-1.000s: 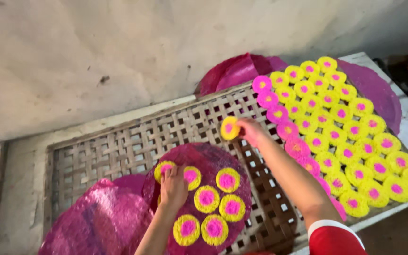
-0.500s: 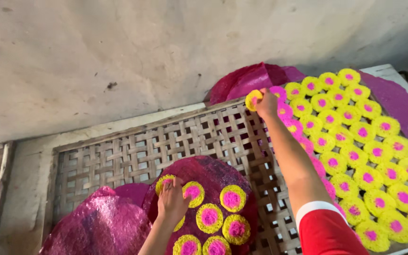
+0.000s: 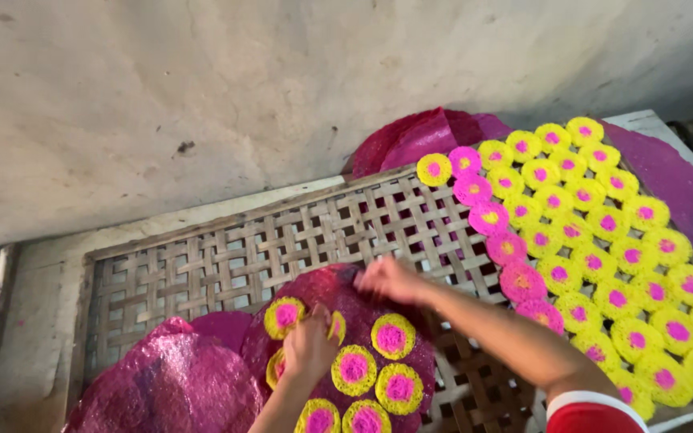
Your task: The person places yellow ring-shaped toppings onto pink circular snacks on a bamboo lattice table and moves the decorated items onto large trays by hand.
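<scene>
- The right hand (image 3: 391,279) has come back from the far right rows to the near round magenta sheet (image 3: 338,293); its fingers are blurred, so I cannot tell if they grasp anything.
- The yellow disc with pink centre (image 3: 434,169), which this hand carried a moment ago, now lies on the woven lattice tray (image 3: 226,248), at the far left end of the laid-out discs (image 3: 603,232).
- The left hand (image 3: 310,346) stays pressed on the small discs of the near sheet, fingers bent over one disc (image 3: 335,327).
</scene>
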